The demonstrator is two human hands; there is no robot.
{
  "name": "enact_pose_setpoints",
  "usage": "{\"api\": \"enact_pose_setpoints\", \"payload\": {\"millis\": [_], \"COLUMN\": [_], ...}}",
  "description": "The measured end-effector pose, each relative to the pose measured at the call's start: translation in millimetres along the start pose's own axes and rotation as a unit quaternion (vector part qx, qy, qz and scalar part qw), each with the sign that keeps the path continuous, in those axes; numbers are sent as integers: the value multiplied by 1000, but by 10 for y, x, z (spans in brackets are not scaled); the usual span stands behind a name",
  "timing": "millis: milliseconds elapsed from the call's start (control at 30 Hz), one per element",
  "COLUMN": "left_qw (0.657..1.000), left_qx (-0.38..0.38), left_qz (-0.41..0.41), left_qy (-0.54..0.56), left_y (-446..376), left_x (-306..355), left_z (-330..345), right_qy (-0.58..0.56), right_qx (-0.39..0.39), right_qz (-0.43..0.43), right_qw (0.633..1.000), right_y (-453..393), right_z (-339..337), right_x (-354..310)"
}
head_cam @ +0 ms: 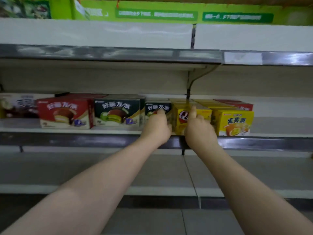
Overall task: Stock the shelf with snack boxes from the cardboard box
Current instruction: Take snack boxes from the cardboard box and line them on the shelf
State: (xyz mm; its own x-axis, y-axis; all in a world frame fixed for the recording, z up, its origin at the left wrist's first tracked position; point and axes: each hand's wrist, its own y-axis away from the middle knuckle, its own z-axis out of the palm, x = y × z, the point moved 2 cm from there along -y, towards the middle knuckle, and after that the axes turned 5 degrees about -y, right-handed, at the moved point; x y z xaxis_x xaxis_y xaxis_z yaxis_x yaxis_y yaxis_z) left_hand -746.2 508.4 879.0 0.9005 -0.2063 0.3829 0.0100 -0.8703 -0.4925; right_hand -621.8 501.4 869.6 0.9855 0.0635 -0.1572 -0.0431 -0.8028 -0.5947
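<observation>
Snack boxes stand in a row on the middle shelf (101,131). A red box (65,113) and a dark green box (116,112) stand at the left. My left hand (156,127) rests against a second dark green box (158,107), fingers on its front. A yellow box with a red Q mark (182,119) stands right beside it, and my right hand (199,128) holds its front, fingers up along the right side. Another yellow box (235,122) stands to the right. The cardboard box is out of view.
A white and brown box (18,106) stands at the far left. More boxes sit behind the front row. The shelf above (110,53) and the shelf below (84,168) hold nothing in view. Bare shelf space lies right of the yellow boxes (284,124). Green signs (155,14) hang on top.
</observation>
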Motion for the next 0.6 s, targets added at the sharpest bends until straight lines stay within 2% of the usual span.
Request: {"api": "enact_pose_setpoints", "payload": {"millis": [67,267,467,600], "left_qw": [999,999,990,986], "left_qx": [37,27,-11,-33], "left_qz": [10,-21,-133,-158], "left_qy": [16,10,-35,-51], "left_y": [226,881,2045,2808], "left_x": [-139,-966,-2670,-3614], "left_z": [-180,-738,-1539,-1979], "right_qy": [-11,-71,-129,-149], "right_qx": [2,-98,-168,-220], "right_qz": [-27,-61,-112,-134], "right_qw": [1000,991,971,955], "right_y": [139,631,1622,2313], "right_z": [-46,-71,153,378], "right_x": [-259,-1344,-2984,-4031]}}
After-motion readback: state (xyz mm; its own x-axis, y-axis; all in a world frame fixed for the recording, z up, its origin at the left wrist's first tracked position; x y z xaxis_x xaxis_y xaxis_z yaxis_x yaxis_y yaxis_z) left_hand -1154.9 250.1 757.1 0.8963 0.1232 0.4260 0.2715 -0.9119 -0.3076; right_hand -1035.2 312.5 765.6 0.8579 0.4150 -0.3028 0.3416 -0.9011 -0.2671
